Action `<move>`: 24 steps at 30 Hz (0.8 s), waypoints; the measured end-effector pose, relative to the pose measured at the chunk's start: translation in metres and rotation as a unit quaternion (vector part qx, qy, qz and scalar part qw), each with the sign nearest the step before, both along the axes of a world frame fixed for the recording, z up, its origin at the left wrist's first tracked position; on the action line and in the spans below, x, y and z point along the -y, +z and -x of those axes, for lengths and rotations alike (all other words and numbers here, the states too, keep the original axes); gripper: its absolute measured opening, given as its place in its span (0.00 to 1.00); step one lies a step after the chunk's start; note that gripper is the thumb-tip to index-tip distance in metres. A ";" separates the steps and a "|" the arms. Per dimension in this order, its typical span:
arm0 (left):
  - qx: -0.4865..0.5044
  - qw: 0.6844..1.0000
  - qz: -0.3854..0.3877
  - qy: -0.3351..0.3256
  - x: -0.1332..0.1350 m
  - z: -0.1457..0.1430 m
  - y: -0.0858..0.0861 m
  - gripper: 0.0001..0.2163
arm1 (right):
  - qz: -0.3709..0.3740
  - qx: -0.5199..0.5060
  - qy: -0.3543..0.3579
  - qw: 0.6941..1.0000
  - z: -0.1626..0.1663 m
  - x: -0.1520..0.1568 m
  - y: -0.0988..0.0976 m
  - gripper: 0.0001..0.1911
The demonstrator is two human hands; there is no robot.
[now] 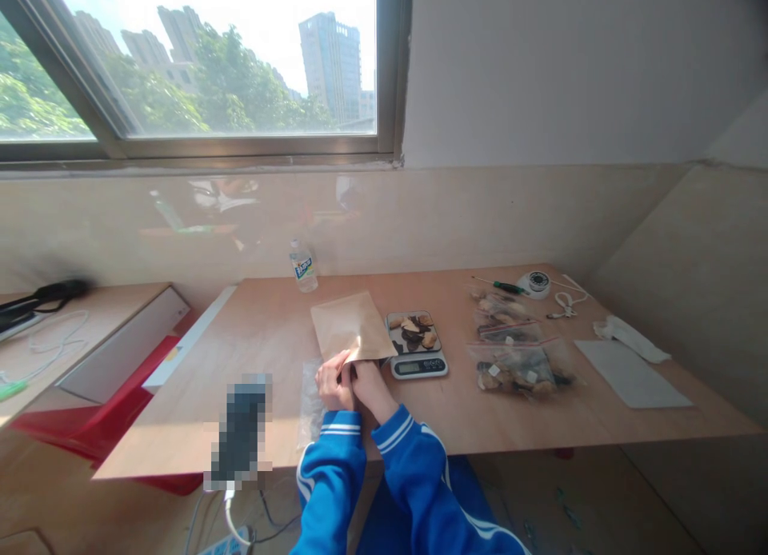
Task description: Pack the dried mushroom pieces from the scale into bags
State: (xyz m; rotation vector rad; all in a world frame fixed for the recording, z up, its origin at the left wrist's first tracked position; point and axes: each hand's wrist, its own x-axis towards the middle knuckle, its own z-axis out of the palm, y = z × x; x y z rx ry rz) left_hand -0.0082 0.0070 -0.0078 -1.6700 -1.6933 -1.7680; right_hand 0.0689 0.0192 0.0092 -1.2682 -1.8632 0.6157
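Observation:
A brown paper bag (351, 327) lies on the table in front of me, its near edge lifted. My left hand (336, 379) is closed on that near edge, with the fingers bent over the paper. Close beside it is my right hand (370, 389); its fingers go in under the bag's raised edge and are hidden. To the right of the bag stands a digital kitchen scale (420, 365). Dried slices (414, 331), dark and pale brown, lie on its plate. A clear plastic bag (310, 403) lies flat by my left wrist.
Zip bags of dried slices (522, 371) lie right of the scale. Behind them are a screwdriver (507, 286) and a white dome camera (536, 283). A white sheet (633, 375) lies far right, a bottle (303, 267) stands at the back, and a blurred-out dark device (240, 427) is at left.

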 end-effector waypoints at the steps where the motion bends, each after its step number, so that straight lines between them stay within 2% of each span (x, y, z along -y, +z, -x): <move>1: -0.004 1.000 -0.009 -0.001 -0.001 0.000 -0.001 0.11 | 0.004 0.011 -0.001 1.000 -0.003 0.002 0.000 0.10; 4: -0.014 0.999 -0.029 0.000 -0.002 0.001 -0.003 0.09 | 0.001 0.027 0.002 1.000 -0.008 0.006 0.002 0.13; 10: -0.005 0.999 -0.047 0.008 -0.002 0.000 -0.001 0.08 | -0.001 -0.021 -0.010 1.000 -0.004 0.009 0.002 0.13; 15: -0.007 1.000 -0.025 0.002 -0.001 0.001 -0.003 0.08 | -0.012 -0.045 -0.025 0.999 -0.009 0.015 0.006 0.15; 20: 0.009 1.000 -0.028 0.002 -0.001 0.002 -0.003 0.09 | -0.092 -0.113 -0.024 0.989 -0.046 0.041 0.023 0.12; 24: 0.033 0.999 -0.035 0.019 -0.002 0.001 0.000 0.10 | -0.111 -0.135 -0.100 0.979 -0.082 0.037 0.030 0.10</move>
